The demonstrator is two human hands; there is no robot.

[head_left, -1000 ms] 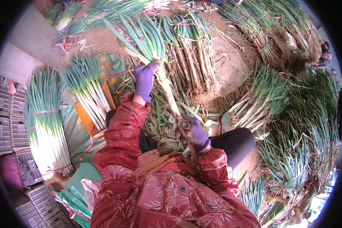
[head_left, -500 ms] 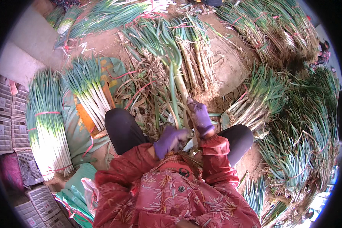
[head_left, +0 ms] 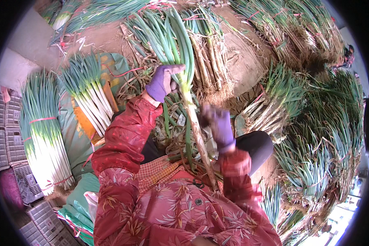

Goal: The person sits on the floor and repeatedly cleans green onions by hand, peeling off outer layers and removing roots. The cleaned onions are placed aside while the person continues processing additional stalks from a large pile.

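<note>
A long green onion [head_left: 195,128] slants across my lap, leaves up and away, its brownish, soil-stained stalk running down to my apron. My left hand [head_left: 162,84], in a purple glove, is closed round it where the green leaves begin. Just right of the stalk is my right hand [head_left: 219,125], also purple-gloved and smeared by motion. Whether its fingers touch the stalk is unclear. Stripped leaves and peelings [head_left: 174,112] lie between my knees. In front of me stand unpeeled green onions [head_left: 209,61] with dry outer skins and roots.
To my left lie a large tied bundle of clean white-stemmed green onions [head_left: 49,139] and a smaller pile [head_left: 88,92] on a green and orange sheet. Grey plastic crates [head_left: 18,143] are stacked at the far left. Unpeeled bundles [head_left: 315,151] fill the right side.
My left hand has gone from my lap up to the leaf base. The green onion's stalk now reaches down to my apron. My right hand has shifted slightly and blurs.
</note>
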